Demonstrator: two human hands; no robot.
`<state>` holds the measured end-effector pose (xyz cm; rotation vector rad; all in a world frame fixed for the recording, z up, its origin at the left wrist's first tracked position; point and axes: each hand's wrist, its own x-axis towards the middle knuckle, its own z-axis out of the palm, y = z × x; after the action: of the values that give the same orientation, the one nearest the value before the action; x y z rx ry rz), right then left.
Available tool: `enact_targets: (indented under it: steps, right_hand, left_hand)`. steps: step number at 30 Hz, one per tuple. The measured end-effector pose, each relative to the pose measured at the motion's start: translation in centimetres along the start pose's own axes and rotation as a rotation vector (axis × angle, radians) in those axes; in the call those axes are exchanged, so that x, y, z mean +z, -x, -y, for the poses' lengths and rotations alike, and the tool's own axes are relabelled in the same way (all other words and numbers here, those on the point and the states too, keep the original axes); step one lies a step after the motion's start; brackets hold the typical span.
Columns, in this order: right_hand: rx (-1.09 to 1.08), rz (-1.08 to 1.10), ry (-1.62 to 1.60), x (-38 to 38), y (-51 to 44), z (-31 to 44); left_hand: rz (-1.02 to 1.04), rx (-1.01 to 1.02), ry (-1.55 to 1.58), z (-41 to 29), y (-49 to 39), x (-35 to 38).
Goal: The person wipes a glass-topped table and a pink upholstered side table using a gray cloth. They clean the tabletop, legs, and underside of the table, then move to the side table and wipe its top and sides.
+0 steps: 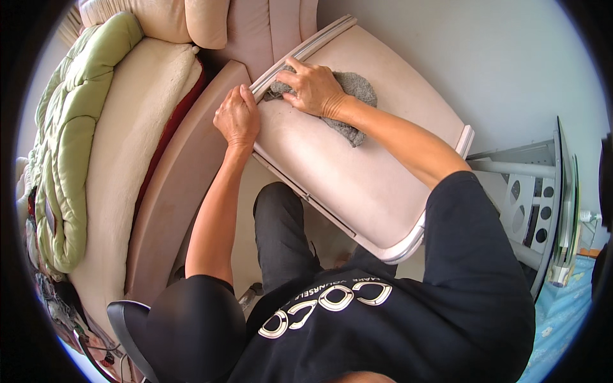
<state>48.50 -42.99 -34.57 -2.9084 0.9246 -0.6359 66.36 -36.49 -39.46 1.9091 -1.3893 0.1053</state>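
Note:
A pale pinkish cabinet or nightstand (325, 172) with silvery trim along its edges stands at an angle before me. My left hand (238, 116) grips its near left corner, fingers curled over the trimmed edge. On the top surface, close to that trim, my right hand (313, 88) presses a grey cloth (357, 91). Part of the cloth is bunched beneath the fingers; the rest spreads out past the wrist on both sides of it.
To the left, a bed with a pale padded side rail (177, 158) carries a cream fleece cover (129, 115) and a folded green quilt (103, 72). A metal-framed rack (536, 191) stands at right against the wall. A black chair back (129, 330) is lower left.

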Motion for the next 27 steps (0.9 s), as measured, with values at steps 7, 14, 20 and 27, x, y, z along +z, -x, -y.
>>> enact_targets:
  steps: [7, 14, 20, 27]
  right_hand:
    - [-0.379, 0.411, -0.298, -5.5, 14.7, 10.0]
    - [0.520, -0.181, -0.077, -9.7, 13.5, -2.5]
    - [0.640, -0.196, 0.407, -3.1, 4.8, -11.3]
    - [0.559, -0.174, 0.190, 2.8, -0.2, -4.0]
  left_hand:
    - [0.079, -0.032, -0.005, -0.1, -0.2, -0.2]
    - [0.134, -0.181, 0.164, 0.3, -0.7, -0.8]
    - [0.220, -0.318, 0.376, 1.4, -1.3, -0.9]
    - [0.158, -0.351, 0.540, 2.4, -1.4, 0.5]
